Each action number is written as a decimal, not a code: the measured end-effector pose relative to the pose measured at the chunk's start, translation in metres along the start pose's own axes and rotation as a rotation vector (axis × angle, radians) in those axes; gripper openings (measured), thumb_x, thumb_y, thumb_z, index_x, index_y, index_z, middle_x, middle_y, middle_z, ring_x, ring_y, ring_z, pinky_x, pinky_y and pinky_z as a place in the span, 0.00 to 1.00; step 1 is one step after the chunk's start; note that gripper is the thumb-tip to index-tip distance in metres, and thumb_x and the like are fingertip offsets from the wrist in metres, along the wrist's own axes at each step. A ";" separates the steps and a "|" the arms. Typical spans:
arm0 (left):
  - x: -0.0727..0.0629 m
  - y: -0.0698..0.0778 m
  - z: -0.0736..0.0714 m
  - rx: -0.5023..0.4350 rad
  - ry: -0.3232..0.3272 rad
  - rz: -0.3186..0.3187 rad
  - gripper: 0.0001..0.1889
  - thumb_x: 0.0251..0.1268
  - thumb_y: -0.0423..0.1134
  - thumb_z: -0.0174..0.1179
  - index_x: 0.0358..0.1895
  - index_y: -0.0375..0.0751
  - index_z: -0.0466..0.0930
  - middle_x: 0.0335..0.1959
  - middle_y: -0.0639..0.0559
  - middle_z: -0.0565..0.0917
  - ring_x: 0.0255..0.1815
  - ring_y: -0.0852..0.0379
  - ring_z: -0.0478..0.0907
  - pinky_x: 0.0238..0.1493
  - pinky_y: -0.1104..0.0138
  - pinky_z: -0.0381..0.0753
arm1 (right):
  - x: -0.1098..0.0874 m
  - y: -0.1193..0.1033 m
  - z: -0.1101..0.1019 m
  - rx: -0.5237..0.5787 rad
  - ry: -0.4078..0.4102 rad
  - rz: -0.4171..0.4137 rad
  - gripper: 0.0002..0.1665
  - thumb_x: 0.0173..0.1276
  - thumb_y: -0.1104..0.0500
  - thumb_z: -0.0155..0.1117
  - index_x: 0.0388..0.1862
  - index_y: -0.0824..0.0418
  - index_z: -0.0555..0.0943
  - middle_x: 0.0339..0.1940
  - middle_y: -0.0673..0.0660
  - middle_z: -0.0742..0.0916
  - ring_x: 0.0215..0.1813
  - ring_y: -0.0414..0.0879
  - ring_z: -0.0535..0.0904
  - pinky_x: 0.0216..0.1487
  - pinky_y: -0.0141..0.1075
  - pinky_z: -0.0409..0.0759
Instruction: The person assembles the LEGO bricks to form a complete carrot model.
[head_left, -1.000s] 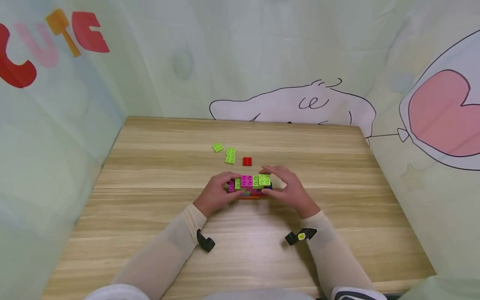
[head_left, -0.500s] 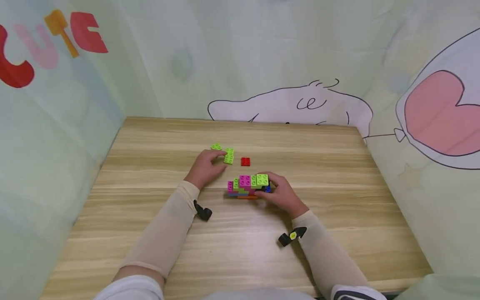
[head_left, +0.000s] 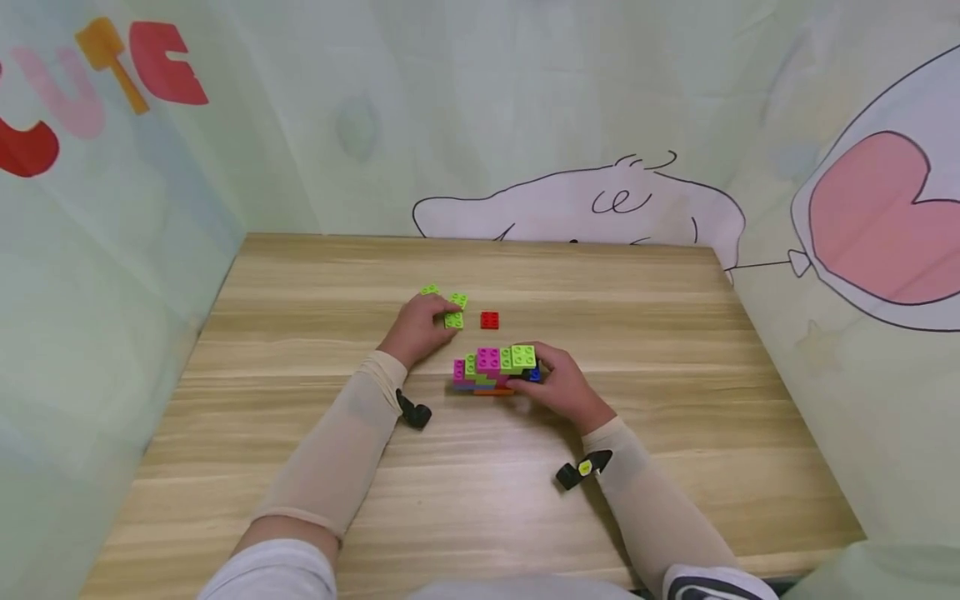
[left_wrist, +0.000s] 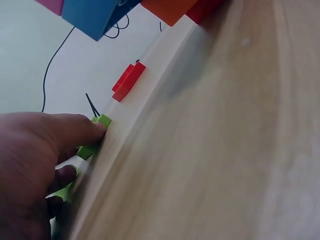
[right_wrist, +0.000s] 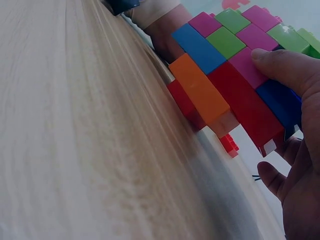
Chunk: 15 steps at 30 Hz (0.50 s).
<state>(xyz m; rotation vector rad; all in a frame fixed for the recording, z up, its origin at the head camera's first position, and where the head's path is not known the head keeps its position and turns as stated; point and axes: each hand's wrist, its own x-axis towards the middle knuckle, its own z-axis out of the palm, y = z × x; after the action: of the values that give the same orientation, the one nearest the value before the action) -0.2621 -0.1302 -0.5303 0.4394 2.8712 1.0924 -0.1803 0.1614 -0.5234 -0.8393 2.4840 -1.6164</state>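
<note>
My left hand (head_left: 420, 329) pinches a lime-green building brick (head_left: 453, 320) on the table, thumb on its near side. In the left wrist view a digit presses against this green brick (left_wrist: 89, 150). My right hand (head_left: 568, 390) grips the right end of a multicoloured brick build (head_left: 489, 360), with pink and lime bricks on top. From the right wrist, the build (right_wrist: 235, 87) shows pink, lime, blue, orange and red bricks, narrowing downward, with my thumb on a pink brick. The fingers on its far side are partly hidden.
A red brick (head_left: 490, 320) lies right of my left hand. Another lime brick (head_left: 430, 289) sits behind that hand, partly covered by it. The wooden table (head_left: 337, 267) ends at printed cloth walls (head_left: 337, 167) at the back and sides.
My left hand has let go of the build's left end, reached forward and left, and come round the lime-green brick. My right hand stays on the build.
</note>
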 end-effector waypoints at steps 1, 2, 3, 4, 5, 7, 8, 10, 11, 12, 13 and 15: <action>0.000 0.001 -0.001 -0.004 -0.001 -0.004 0.21 0.63 0.41 0.73 0.60 0.44 0.86 0.64 0.42 0.82 0.70 0.40 0.71 0.76 0.48 0.63 | 0.000 0.000 0.000 -0.001 0.001 -0.002 0.27 0.62 0.64 0.80 0.59 0.62 0.83 0.54 0.54 0.89 0.58 0.49 0.84 0.67 0.51 0.78; 0.000 0.002 -0.001 -0.005 -0.003 -0.008 0.21 0.63 0.41 0.73 0.60 0.44 0.86 0.64 0.42 0.82 0.71 0.40 0.71 0.77 0.48 0.63 | 0.000 0.000 -0.001 -0.003 0.002 -0.002 0.27 0.62 0.64 0.80 0.59 0.61 0.83 0.54 0.54 0.89 0.58 0.49 0.84 0.67 0.51 0.78; -0.001 0.002 -0.001 -0.008 -0.002 -0.011 0.21 0.64 0.41 0.73 0.60 0.44 0.86 0.65 0.41 0.81 0.72 0.40 0.70 0.77 0.47 0.62 | 0.000 0.000 -0.001 -0.004 0.002 0.000 0.27 0.62 0.64 0.80 0.59 0.61 0.83 0.55 0.54 0.89 0.58 0.48 0.84 0.67 0.51 0.78; -0.001 0.003 -0.002 -0.015 0.004 -0.012 0.21 0.64 0.42 0.73 0.59 0.44 0.86 0.65 0.41 0.81 0.72 0.40 0.70 0.77 0.47 0.62 | 0.000 0.000 -0.001 -0.005 0.003 -0.001 0.27 0.62 0.64 0.80 0.60 0.61 0.83 0.55 0.54 0.89 0.58 0.48 0.84 0.67 0.51 0.78; -0.002 0.003 -0.002 -0.025 0.014 -0.011 0.20 0.64 0.42 0.73 0.59 0.44 0.87 0.64 0.42 0.82 0.71 0.40 0.71 0.76 0.48 0.63 | 0.000 0.000 -0.001 -0.009 0.002 0.002 0.27 0.62 0.64 0.79 0.60 0.61 0.83 0.55 0.54 0.89 0.58 0.49 0.84 0.67 0.51 0.78; -0.006 0.004 -0.003 -0.051 0.046 -0.006 0.20 0.64 0.43 0.73 0.59 0.45 0.87 0.63 0.43 0.83 0.70 0.42 0.72 0.75 0.49 0.65 | 0.000 -0.001 -0.001 -0.005 0.003 0.006 0.27 0.62 0.64 0.80 0.59 0.62 0.83 0.54 0.55 0.89 0.58 0.49 0.84 0.67 0.52 0.78; -0.009 0.006 -0.004 -0.074 0.066 -0.002 0.20 0.64 0.43 0.73 0.59 0.46 0.87 0.62 0.44 0.83 0.69 0.43 0.73 0.74 0.49 0.67 | 0.000 -0.001 -0.001 -0.001 0.001 0.007 0.26 0.61 0.64 0.80 0.59 0.62 0.83 0.54 0.55 0.89 0.59 0.50 0.84 0.67 0.52 0.78; -0.019 0.012 -0.008 -0.131 0.101 0.015 0.20 0.64 0.43 0.73 0.59 0.47 0.87 0.62 0.46 0.83 0.69 0.44 0.73 0.74 0.50 0.68 | 0.000 -0.002 0.000 0.007 -0.002 0.012 0.26 0.62 0.64 0.80 0.59 0.62 0.83 0.54 0.56 0.89 0.59 0.50 0.83 0.68 0.52 0.77; -0.025 0.017 -0.010 -0.154 0.115 0.028 0.19 0.64 0.43 0.73 0.59 0.48 0.87 0.62 0.47 0.83 0.70 0.45 0.73 0.75 0.49 0.67 | 0.000 -0.003 0.000 0.012 -0.003 0.016 0.26 0.62 0.64 0.80 0.59 0.62 0.83 0.54 0.55 0.89 0.59 0.50 0.83 0.68 0.52 0.77; -0.032 0.023 -0.013 -0.176 0.123 0.043 0.19 0.64 0.43 0.73 0.58 0.49 0.88 0.62 0.48 0.83 0.70 0.45 0.73 0.75 0.49 0.67 | 0.000 -0.003 0.000 0.021 -0.004 0.017 0.26 0.62 0.63 0.80 0.59 0.62 0.83 0.54 0.55 0.89 0.59 0.50 0.83 0.68 0.51 0.77; -0.039 0.030 -0.017 -0.200 0.126 0.068 0.19 0.64 0.43 0.74 0.58 0.50 0.88 0.62 0.48 0.83 0.71 0.45 0.72 0.75 0.48 0.66 | 0.000 -0.004 0.000 0.027 -0.003 0.018 0.26 0.62 0.63 0.80 0.59 0.62 0.84 0.54 0.55 0.89 0.59 0.49 0.83 0.68 0.51 0.77; -0.051 0.044 -0.023 -0.230 0.114 0.139 0.19 0.63 0.42 0.75 0.57 0.49 0.88 0.61 0.49 0.84 0.70 0.45 0.73 0.75 0.47 0.67 | 0.000 -0.004 -0.001 0.023 0.003 0.018 0.26 0.62 0.63 0.80 0.59 0.62 0.84 0.54 0.55 0.89 0.58 0.49 0.83 0.67 0.50 0.78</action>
<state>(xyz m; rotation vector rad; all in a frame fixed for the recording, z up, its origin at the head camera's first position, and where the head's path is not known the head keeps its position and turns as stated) -0.2055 -0.1273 -0.4876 0.5870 2.7958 1.4964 -0.1785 0.1611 -0.5192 -0.8101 2.4624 -1.6381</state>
